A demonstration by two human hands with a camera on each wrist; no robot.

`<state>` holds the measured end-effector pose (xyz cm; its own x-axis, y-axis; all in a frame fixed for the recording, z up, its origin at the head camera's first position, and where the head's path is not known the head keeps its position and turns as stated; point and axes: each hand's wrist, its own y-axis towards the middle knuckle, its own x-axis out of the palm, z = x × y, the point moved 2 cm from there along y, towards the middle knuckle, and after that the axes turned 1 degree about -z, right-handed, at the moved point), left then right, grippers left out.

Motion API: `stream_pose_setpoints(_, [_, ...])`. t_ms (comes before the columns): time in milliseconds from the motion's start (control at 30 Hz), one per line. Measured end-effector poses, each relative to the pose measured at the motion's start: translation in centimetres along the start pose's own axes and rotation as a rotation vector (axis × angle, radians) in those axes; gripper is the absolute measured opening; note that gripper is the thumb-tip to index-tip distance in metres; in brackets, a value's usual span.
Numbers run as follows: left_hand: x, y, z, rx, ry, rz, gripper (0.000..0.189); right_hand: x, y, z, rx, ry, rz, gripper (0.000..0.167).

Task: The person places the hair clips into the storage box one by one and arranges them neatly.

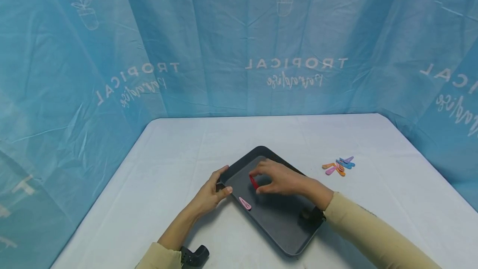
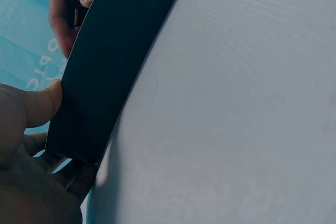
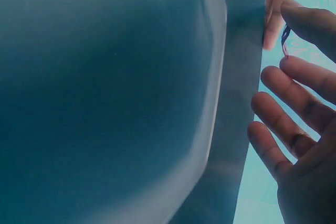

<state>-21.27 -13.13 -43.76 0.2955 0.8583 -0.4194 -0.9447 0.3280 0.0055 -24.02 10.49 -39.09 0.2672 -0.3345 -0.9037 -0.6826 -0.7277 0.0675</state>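
A dark grey baking tray [image 1: 278, 215] stands at a slant on the white table. My left hand [image 1: 210, 194] grips its left corner, thumb at the rim and fingers along the outside; the left wrist view shows the thumb [image 2: 44, 106] against the tray wall [image 2: 113, 61]. Over the tray, my right hand [image 1: 278, 177] pinches a red snap hair clip [image 1: 254, 182] between thumb and forefinger. That clip [image 3: 285, 40] appears edge-on in the right wrist view, with the other fingers spread. A pink snap hair clip [image 1: 245, 203] lies inside the tray along its left wall.
To the right of the tray, a small pile of hair clips [image 1: 340, 166] in orange, pink, blue and purple lies on the white table [image 1: 179, 148]. A blue printed curtain [image 1: 220, 45] hangs behind and beside the table. Both wrists wear black camera mounts [image 1: 195, 256].
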Motion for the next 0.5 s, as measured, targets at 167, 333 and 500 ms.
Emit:
stream_pose_setpoints(167, [0.0,0.0,0.0,0.001,0.002,-0.001,0.069,0.4,0.2,-0.1,-0.015,-0.014,-0.031,0.048])
stream_pose_setpoints(333, [0.0,-0.1,0.2,-0.005,-0.015,-0.001,0.069,0.9,0.5,-0.2,-0.028,-0.017,-0.051,0.048])
stream_pose_setpoints(500, [0.0,0.0,0.2,-0.012,-0.024,-0.02,0.069,1.4,0.6,-0.2,-0.038,-0.046,-0.067,0.049])
